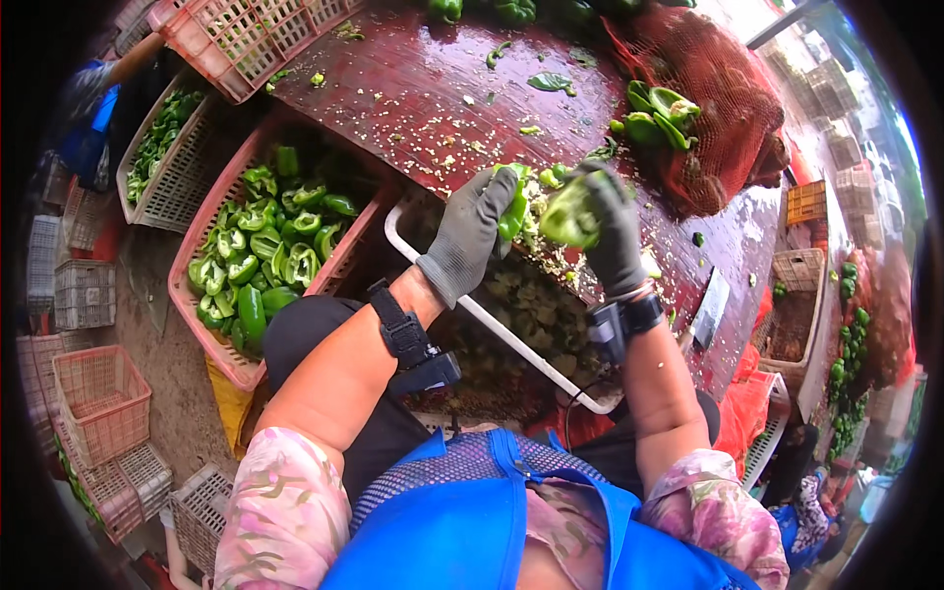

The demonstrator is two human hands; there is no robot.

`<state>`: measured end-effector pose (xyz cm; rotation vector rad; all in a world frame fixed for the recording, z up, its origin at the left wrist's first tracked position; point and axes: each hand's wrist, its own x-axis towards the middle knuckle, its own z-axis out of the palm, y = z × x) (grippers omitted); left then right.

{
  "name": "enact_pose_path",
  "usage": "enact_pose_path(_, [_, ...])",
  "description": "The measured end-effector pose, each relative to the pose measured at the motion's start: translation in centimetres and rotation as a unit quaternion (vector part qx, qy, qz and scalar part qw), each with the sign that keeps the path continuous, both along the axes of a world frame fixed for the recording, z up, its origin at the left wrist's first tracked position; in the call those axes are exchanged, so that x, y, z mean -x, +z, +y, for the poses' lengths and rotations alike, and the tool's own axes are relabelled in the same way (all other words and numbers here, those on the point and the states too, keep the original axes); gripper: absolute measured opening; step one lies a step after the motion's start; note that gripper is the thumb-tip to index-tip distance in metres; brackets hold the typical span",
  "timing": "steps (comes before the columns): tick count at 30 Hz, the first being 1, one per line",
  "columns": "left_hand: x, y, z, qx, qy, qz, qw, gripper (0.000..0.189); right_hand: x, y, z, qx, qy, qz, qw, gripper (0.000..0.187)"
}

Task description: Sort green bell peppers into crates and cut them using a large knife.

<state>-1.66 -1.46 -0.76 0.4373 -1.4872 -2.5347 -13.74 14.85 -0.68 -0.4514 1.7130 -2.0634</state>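
Note:
Both hands wear dark grey gloves above the table edge. My left hand (476, 221) is closed on a green bell pepper piece (514, 206). My right hand (612, 228) grips another opened green bell pepper piece (571, 214), blurred, with its pale inside showing. Seeds and pepper cores lie between and below the hands on the dark red table (428, 96). A cleaver (712, 306) rests on the table to the right of my right hand. Halved green peppers (664, 118) sit against a red mesh sack (726, 88) beyond it.
A pink plastic crate (177, 273) of cut peppers stands left of my knee. A white-rimmed container (501, 332) of dark scraps sits below my hands. Another crate (195, 48) overhangs the table's far left corner. A person in blue (92, 125) is at the far left.

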Motion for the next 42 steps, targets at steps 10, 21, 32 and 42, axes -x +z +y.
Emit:
enact_pose_path(10, [0.5,-1.1,0.4,-0.086,0.055,0.001,0.995,0.039,-0.9,4.9,-5.7,-0.136,0.021,0.297,0.945,0.058])
enact_pose_path(21, [-0.5,-1.1,1.4,0.089,0.124,-0.018,0.988,0.022,-6.7,0.0,-4.0,-0.134,0.063,0.106,0.983,0.015])
enact_pose_path(32, [-0.8,-2.6,1.9,0.293,-0.068,-0.07,0.951,0.028,-1.3,3.7,-10.5,-0.034,0.184,0.355,0.916,0.077])
enact_pose_path(42, [-0.6,-0.1,2.3,0.191,-0.171,-0.066,0.964,0.033,19.0,-1.7,-0.2,-0.679,-0.009,0.592,0.433,0.016])
